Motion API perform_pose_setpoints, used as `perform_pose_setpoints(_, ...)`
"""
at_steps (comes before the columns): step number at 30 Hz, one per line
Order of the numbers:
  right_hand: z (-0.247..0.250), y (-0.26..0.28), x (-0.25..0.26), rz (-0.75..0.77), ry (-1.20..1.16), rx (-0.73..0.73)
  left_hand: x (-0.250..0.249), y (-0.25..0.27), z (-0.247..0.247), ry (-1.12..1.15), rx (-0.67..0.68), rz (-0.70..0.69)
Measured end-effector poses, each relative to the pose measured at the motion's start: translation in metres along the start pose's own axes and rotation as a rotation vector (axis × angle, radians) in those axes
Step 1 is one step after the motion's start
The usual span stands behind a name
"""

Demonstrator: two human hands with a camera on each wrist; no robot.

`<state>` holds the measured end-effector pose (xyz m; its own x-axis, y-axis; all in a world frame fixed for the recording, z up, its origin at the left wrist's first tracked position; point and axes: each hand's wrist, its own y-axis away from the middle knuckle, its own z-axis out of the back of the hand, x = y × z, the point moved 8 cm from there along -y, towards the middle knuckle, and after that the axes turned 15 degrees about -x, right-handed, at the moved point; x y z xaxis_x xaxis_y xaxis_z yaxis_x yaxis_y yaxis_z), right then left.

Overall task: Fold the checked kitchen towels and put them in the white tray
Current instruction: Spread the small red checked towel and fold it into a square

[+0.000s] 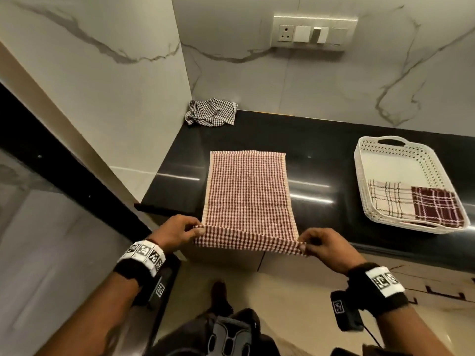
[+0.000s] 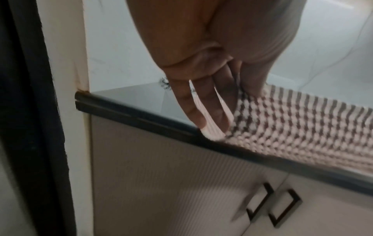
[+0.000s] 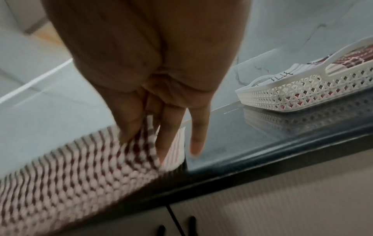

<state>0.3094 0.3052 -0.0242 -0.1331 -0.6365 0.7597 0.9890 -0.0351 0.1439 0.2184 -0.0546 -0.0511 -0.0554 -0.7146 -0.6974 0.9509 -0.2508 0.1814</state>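
At upper centre-left of the head view, a crumpled black-checked towel (image 1: pixel 211 112) sits in the tabletop (image 1: pixel 321 140) corner. Lower centre: my left hand (image 1: pixel 177 233) pinches the near left corner of the red-checked towel (image 1: pixel 248 191), lifted off the tabletop edge; the rest lies flat. My right hand (image 1: pixel 322 246) pinches the near right corner. Right: white tray (image 1: pixel 359 160) holding two folded towels (image 1: pixel 416 205).

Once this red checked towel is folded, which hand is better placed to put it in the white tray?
Probably the right hand: the white tray sits on its side, nearer than to the left hand.
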Motion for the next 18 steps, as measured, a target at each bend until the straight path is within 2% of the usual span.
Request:
perform_pose_setpoints(1,0.004,-0.002,0.008,-0.008,-0.053,0.037,-0.002,-0.002,0.007,0.027,0.009,0.006)
perform_pose_setpoints(3,0.019,-0.021,0.022,-0.021,-0.182,-0.019,-0.01,-0.014,0.023,0.087,-0.005,0.006)
perform_pose_setpoints(6,0.05,-0.074,0.036,0.005,-0.203,-0.284,-0.023,-0.053,0.047,0.195,-0.099,0.007)
perform_pose_setpoints(9,0.063,-0.146,0.037,-0.008,-0.135,-0.442,-0.032,-0.12,0.069,0.162,-0.301,-0.042)
perform_pose_setpoints(13,0.058,-0.23,0.017,-0.124,-0.047,-0.52,-0.024,-0.206,0.068,0.072,-0.412,0.016)
perform_pose_setpoints(18,0.036,-0.299,-0.019,-0.315,0.138,-0.531,0.003,-0.296,0.042,-0.07,-0.369,0.087)
